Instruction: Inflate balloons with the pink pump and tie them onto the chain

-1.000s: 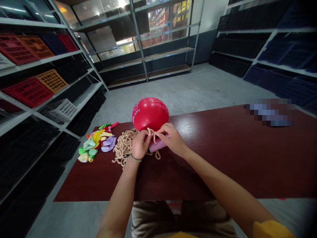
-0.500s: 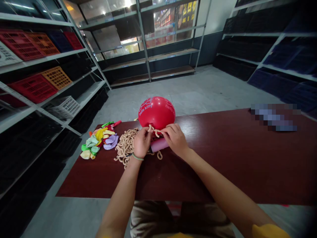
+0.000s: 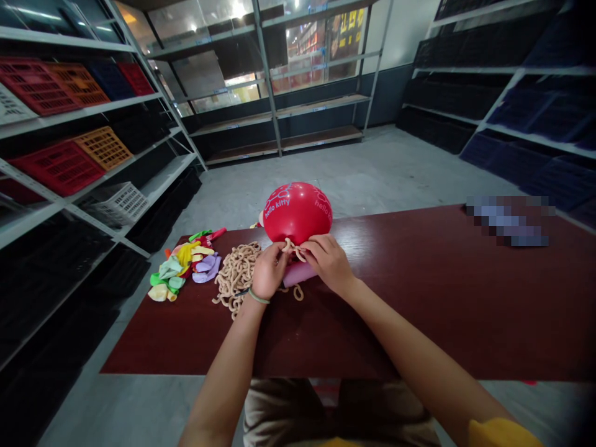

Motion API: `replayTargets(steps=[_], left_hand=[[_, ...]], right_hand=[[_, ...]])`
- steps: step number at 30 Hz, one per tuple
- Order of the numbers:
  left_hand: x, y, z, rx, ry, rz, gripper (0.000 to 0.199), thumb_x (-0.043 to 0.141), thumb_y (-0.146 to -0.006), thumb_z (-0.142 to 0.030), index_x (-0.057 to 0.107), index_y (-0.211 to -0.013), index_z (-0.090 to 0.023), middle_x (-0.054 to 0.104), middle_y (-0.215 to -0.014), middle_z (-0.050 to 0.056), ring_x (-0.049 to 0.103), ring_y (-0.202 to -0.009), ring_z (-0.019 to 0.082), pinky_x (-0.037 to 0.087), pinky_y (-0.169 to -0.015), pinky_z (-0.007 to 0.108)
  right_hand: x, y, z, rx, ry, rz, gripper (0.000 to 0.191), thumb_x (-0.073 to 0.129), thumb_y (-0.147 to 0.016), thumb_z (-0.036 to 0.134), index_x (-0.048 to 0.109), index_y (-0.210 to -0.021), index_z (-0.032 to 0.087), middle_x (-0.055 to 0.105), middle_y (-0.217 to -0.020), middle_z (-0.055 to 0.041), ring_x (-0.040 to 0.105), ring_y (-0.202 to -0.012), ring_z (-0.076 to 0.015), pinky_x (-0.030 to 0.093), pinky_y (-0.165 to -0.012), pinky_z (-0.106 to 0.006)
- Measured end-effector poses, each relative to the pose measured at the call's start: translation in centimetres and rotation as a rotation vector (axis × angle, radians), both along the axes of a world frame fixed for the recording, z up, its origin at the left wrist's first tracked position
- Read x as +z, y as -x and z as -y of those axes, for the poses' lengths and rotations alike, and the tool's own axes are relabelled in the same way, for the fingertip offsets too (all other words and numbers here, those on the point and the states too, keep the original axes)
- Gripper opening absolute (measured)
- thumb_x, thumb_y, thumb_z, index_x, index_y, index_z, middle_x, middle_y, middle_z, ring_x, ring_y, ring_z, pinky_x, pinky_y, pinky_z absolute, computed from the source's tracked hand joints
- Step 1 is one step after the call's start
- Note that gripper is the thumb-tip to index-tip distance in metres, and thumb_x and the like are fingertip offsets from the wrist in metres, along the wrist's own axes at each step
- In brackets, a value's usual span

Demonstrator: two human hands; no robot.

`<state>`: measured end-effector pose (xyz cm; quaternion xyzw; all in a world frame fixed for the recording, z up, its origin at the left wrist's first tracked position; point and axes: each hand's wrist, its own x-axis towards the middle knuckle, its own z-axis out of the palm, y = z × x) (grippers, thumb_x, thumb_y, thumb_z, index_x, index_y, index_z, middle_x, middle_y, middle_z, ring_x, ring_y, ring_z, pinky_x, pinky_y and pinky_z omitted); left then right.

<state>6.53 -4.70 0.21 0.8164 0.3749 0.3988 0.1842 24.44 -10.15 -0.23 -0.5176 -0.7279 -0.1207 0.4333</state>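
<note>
An inflated red balloon (image 3: 298, 217) printed "hello kitty" rests at the far edge of the table, its underside toward me. Just below it, my left hand (image 3: 269, 271) pinches one part of a short beige cord loop (image 3: 288, 243). My right hand (image 3: 329, 264) pinches the other side of that cord, close to the balloon's neck, which the fingers mostly hide. Under the hands lies a purple cylinder (image 3: 298, 273), partly covered. Beside my left hand spreads a pile of beige cord loops (image 3: 237, 267), with one loose loop (image 3: 298, 292) lying apart.
Several uninflated balloons (image 3: 186, 264) in mixed colours lie at the left of the brown table (image 3: 419, 298). A pixelated item (image 3: 510, 220) sits at the far right. Shelves with crates (image 3: 60, 164) stand on the left, and further racks (image 3: 321, 108) line the back and right.
The cord between my fingers has shifted from a stretched, wavy line to a more curled bend. My hands stay close together, and the balloon sits slightly further right in view.
</note>
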Motion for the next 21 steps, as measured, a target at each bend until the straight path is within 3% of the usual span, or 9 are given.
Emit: replayTargets(steps=[12,21], left_hand=[[-0.5,0.1,-0.7,0.095,-0.041,-0.010,0.019,0.053,-0.096,-0.033,0.066,-0.099,-0.020,0.070,-0.082,0.004,0.065,-0.076,0.017,0.047,-0.073,0.028],[0.0,-0.4,-0.4,0.066,0.178,0.153,0.023,0.056,-0.093,-0.039,0.067,-0.091,-0.019,0.068,-0.074,0.001,0.061,-0.066,0.014,0.044,-0.065,0.024]], right_hand=[[-0.4,-0.4,-0.5,-0.078,-0.012,0.101,0.022,0.044,-0.099,0.022,0.060,-0.084,0.021,0.063,-0.089,-0.0088,0.052,-0.086,-0.0225,0.045,-0.077,-0.037],[-1.2,-0.7,-0.8,-0.055,-0.078,0.059,0.019,0.048,-0.098,0.023,0.063,-0.086,0.021,0.066,-0.087,-0.0052,0.057,-0.083,-0.0187,0.047,-0.079,-0.033]])
